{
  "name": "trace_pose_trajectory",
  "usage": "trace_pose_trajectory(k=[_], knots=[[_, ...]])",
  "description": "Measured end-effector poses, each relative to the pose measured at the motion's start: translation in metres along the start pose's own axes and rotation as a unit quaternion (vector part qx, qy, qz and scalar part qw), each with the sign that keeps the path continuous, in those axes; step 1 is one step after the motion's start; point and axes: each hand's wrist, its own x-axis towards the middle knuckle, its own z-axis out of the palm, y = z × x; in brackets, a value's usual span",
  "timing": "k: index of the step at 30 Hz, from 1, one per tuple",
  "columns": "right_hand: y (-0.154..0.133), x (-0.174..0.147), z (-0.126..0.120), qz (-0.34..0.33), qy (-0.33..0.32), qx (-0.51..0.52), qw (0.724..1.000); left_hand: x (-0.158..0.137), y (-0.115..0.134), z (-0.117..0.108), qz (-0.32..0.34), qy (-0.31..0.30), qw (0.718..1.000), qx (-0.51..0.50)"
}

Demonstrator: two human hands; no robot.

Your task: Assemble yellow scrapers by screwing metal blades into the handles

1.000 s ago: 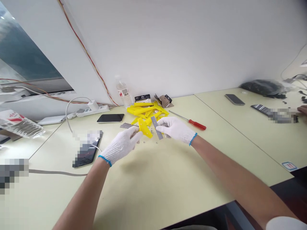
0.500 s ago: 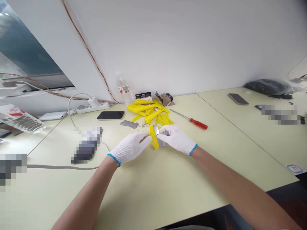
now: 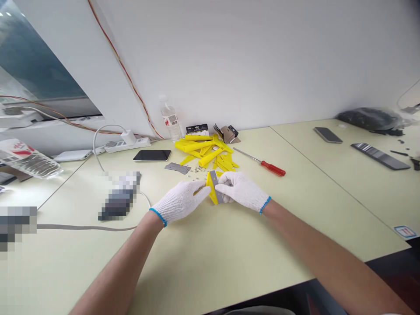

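Observation:
Both my hands wear white knit gloves with blue cuffs. Between them is a yellow plastic scraper head (image 3: 211,195) with a grey metal blade (image 3: 215,180) laid along it, small holes showing in the blade. My right hand (image 3: 241,190) pinches the blade and the yellow part from the right, thumb on top. My left hand (image 3: 182,201) closes its thumb and fingers on the left edge of the yellow part. Just beyond lie loose small screws (image 3: 198,169), flat grey blades (image 3: 177,168) and a heap of yellow plastic scraper parts (image 3: 210,156).
A red-handled screwdriver (image 3: 273,168) lies to the right of the heap. Behind stand a water bottle (image 3: 171,120) and small cardboard packages (image 3: 227,134). A phone (image 3: 152,155) and a power strip (image 3: 141,142) are at left. Another phone (image 3: 328,134) rests at right.
The blade and yellow part have tilted slightly, so the blade looks matte grey rather than shiny and its holes show. Both hands keep their hold; the view has shifted slightly.

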Motion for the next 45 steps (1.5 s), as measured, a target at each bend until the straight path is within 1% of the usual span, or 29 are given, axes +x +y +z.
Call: trace_pose_trajectory(k=[3,10,14,22,32,40,45], knots=[[0.0,0.0,0.0,0.004,0.001,0.002,1.0,0.0,0.002,-0.001,-0.002,-0.002,1.0,0.006],[-0.002,-0.002,0.002,0.009,0.007,0.016,1.0,-0.003,0.021,-0.009,-0.001,-0.012,1.0,0.002],[-0.001,-0.001,0.002,0.007,0.011,0.015,1.0,-0.005,0.025,-0.01,0.0,-0.014,1.0,0.0],[-0.002,-0.001,0.002,0.006,0.012,0.008,1.0,-0.005,0.019,-0.008,0.0,-0.006,1.0,0.0],[-0.017,-0.006,0.001,0.011,0.031,0.014,0.999,-0.005,0.014,-0.004,0.003,0.014,1.0,-0.017],[-0.024,-0.009,-0.004,0.019,-0.013,-0.017,1.0,-0.005,0.014,-0.003,0.015,0.015,1.0,-0.02],[-0.023,-0.01,-0.002,0.017,-0.011,-0.032,0.999,-0.005,0.014,-0.003,0.022,0.005,1.0,-0.016]])
